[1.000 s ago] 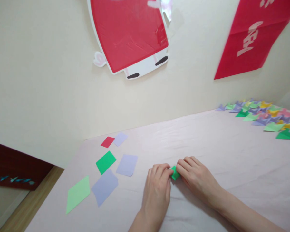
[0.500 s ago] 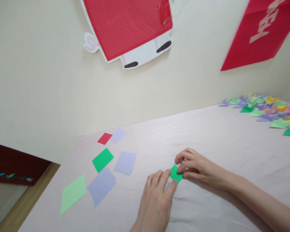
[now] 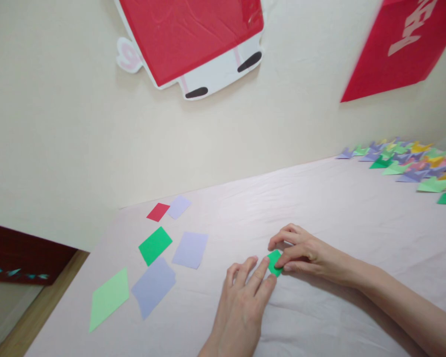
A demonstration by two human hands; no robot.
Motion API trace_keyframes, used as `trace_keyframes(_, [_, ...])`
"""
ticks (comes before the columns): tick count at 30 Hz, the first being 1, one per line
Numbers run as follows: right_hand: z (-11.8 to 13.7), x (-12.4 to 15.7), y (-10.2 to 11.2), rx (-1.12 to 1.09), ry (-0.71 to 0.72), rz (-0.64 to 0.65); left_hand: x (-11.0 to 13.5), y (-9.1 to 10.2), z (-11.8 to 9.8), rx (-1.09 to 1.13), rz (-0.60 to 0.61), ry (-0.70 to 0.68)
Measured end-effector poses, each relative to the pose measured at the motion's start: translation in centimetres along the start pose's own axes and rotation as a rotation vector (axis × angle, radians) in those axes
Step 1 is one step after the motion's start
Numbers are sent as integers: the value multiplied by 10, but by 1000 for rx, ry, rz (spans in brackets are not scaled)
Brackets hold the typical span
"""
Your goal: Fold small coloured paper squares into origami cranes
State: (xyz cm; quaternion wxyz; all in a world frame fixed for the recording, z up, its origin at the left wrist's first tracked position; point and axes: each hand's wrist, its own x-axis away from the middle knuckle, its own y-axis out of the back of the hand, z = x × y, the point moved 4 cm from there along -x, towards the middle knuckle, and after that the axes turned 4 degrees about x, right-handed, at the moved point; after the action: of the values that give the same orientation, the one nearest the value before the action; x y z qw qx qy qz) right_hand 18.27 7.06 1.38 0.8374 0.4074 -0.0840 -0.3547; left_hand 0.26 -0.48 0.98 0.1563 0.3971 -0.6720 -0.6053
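Observation:
A small folded green paper (image 3: 273, 262) lies on the pale pink sheet (image 3: 338, 218), between my two hands. My right hand (image 3: 301, 255) pinches its right side with thumb and fingers. My left hand (image 3: 245, 297) lies flat on the sheet, and its fingertips press on the paper's left edge. Most of the folded piece is covered by my fingers.
Loose paper squares lie to the left: a red one (image 3: 158, 211), a dark green one (image 3: 155, 245), a light green one (image 3: 109, 298) and three lilac ones (image 3: 191, 249). Several folded coloured paper shapes (image 3: 412, 163) crowd the far right corner. The wall carries red posters.
My right hand turned from lying over the paper to pinching it from the right. My left hand opened flatter, fingertips on the paper. The view drifted slightly down and right.

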Motion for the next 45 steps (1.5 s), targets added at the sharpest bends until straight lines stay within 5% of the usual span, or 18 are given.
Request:
trace_keyframes(7, [0, -1, -1, -5, -117, -92, -2, 1, -2, 45, -90, 11])
trace_keyframes(20, [2, -7, -7, 58, -183, -173, 0, -6, -8, 0, -71, -19])
trace_keyframes(45, [1, -7, -9, 52, -228, -147, -2, -10, -12, -36, -71, 10])
